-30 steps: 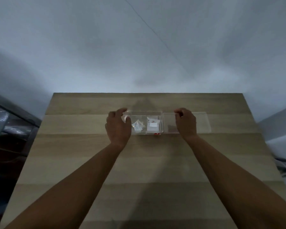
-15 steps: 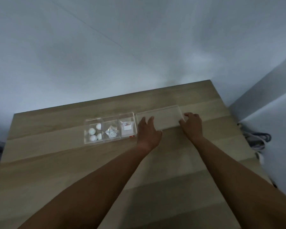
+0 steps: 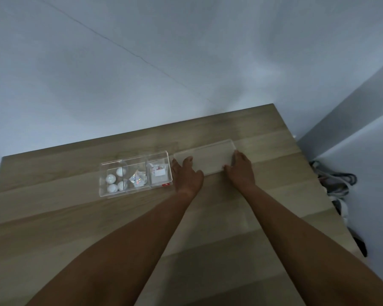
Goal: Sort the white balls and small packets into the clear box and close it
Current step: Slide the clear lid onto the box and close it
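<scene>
A wooden table (image 3: 75,217) fills the lower part of the frame, with a pale wall (image 3: 142,62) behind it. Left of centre stands the clear box (image 3: 135,159), uncovered and split into three compartments. The leftmost compartment holds four white balls (image 3: 111,179). The middle one holds a shiny crinkled packet (image 3: 137,179). The rightmost one holds a white packet (image 3: 159,172) with small red marks. A small red tag (image 3: 165,184) shows at the box's near right corner.

Just right of the box, the clear lid (image 3: 210,156) lies flat on the table, its left end close to the box; whether the two touch cannot be told.

Both hands are at the lid. The left hand (image 3: 187,176) sits at the lid's near left corner, fingers spread and laid over the lid's left end, thumb toward the near edge. The right hand (image 3: 241,171) is at the lid's right end, fingers along the right edge and thumb at the near edge. Both hands touch the lid with fingers loosely extended, neither one clenched; whether they truly grip it or only rest on it cannot be told. Both bare forearms reach in from the bottom of the frame.

At the right edge of the frame, beyond the table, a tangle of cables (image 3: 336,184) lies on the floor.
</scene>
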### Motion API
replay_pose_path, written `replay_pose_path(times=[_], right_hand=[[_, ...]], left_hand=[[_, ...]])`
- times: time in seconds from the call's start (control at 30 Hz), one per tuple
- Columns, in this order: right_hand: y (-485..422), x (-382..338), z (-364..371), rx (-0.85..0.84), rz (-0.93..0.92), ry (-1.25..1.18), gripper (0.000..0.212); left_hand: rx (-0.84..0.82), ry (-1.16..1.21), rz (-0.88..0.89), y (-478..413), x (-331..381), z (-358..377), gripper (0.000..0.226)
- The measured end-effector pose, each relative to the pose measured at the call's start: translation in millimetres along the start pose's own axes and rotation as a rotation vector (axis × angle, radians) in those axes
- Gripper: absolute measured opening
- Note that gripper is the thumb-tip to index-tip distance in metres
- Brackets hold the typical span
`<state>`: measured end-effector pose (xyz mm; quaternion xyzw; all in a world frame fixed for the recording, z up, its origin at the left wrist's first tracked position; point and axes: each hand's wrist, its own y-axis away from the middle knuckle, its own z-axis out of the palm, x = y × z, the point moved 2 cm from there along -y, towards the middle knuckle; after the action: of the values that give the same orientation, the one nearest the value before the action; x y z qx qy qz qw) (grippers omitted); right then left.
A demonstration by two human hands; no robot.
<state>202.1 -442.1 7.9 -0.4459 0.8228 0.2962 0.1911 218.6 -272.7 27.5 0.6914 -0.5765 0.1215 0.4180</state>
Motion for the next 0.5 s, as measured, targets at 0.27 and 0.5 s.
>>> replay_pose_path(times=[0.27, 0.5], right_hand=[[3, 2, -28, 0.274, 0.119, -0.239, 0.064], [28, -42, -19, 0.324, 0.078, -0.423, 0.051]], left_hand=[[0.198, 0.195, 0.184, 17, 16, -20, 0.049], [0.419, 0.402, 0.253, 29, -4, -72, 0.049]])
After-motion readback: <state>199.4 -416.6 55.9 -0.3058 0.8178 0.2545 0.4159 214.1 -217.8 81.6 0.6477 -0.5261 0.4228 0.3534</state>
